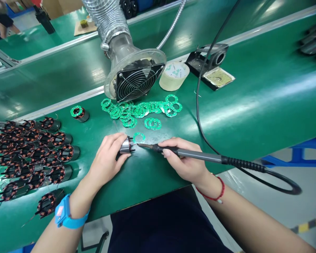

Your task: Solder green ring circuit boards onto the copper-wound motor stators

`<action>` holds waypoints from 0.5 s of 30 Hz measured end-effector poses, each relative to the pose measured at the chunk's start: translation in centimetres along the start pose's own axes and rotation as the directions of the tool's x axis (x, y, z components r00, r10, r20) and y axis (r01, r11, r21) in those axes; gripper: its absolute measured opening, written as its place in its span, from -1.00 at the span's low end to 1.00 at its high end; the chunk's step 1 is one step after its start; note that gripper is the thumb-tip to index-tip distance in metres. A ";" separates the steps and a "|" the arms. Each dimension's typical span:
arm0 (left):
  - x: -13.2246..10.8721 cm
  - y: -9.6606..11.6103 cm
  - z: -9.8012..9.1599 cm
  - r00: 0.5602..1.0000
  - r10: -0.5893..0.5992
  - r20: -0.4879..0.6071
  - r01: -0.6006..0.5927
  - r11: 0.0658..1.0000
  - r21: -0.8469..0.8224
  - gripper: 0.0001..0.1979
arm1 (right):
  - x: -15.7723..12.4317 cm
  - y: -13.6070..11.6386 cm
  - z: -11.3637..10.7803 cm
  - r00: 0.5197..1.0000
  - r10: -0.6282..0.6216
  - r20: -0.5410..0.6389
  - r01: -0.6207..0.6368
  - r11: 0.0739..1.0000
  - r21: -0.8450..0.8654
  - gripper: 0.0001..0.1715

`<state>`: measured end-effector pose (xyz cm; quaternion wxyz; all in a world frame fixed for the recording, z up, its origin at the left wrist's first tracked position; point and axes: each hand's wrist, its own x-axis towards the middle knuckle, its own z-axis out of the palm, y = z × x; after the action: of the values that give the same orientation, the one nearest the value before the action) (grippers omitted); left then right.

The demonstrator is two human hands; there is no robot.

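My left hand (109,156) grips a motor stator (125,146) lying on its side, its wound end facing right. In my right hand (183,158) is a soldering iron (200,154), held like a pen and pointing left. The iron's tip reaches the stator's wire end; whether it touches cannot be made out. Just above the tip lies a single green ring-shaped circuit board (139,137). A few overlapping ring boards (152,123) and a longer row of them (139,109) lie farther back.
Many copper-wound stators (58,172) stand at the left; one with a ring board (76,111) stands apart. A fume extractor fan (139,82) hangs behind the boards. Beside it are a tape roll (174,77) and a soldering iron stand (216,66). The iron's cable (198,98) crosses the right side.
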<state>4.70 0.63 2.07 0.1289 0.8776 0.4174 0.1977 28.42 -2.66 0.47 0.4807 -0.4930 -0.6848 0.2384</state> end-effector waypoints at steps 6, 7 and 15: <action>0.1 0.1 -0.1 1.000 0.002 0.012 -0.002 1.000 0.006 -0.58 | -0.1 0.3 -0.2 0.993 -0.064 -0.102 0.062 0.998 -0.025 -0.74; 0.1 0.1 -0.1 1.000 0.002 0.012 -0.002 1.000 0.007 -0.58 | 0.0 0.3 -0.2 0.995 -0.078 -0.068 0.074 0.995 -0.061 -0.71; 0.0 0.0 0.0 0.999 -0.021 0.024 0.021 1.000 0.007 -0.58 | 0.3 -0.2 0.2 0.986 -0.030 0.161 0.044 0.995 -0.088 -0.60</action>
<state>4.70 0.63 2.06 0.1328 0.8758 0.4258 0.1843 28.16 -2.45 0.64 0.4056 -0.4810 -0.7404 0.2366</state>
